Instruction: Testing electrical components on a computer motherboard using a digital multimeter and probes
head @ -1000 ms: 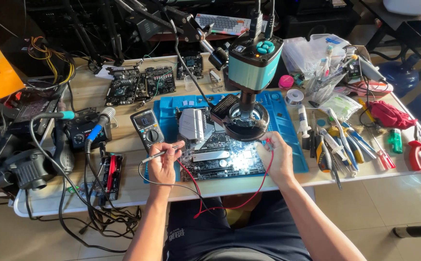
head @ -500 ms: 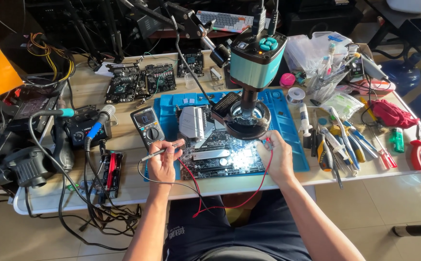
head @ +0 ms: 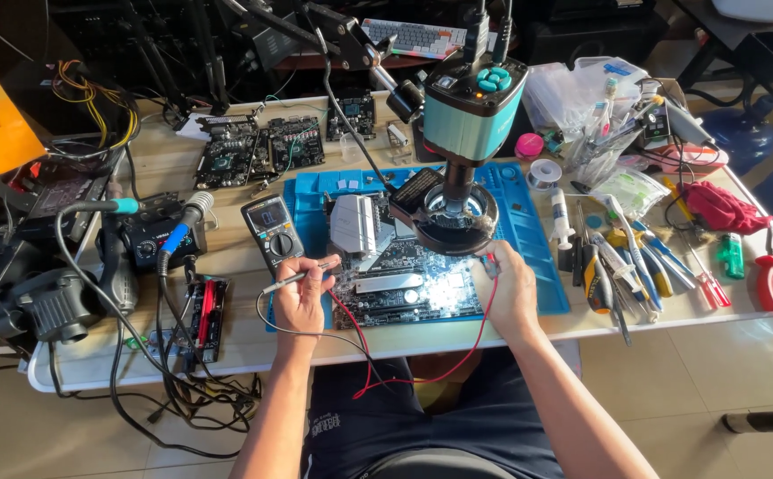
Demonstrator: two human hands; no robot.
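While both hands stay put, left fingers (head: 311, 282) and right fingers (head: 502, 270) still pinch probes.

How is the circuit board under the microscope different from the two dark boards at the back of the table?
The large circuit board lies on the blue mat, brightly lit, with both hands on it. The two smaller dark boards sit on bare wood, unlit and untouched. The near one carries a big silver heatsink. All lie flat.

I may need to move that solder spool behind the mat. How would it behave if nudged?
The solder spool looks small and round, lying flat on the table, so it probably slides rather than rolls. Tipped onto its rim, it would likely roll. It seems dense for its size.
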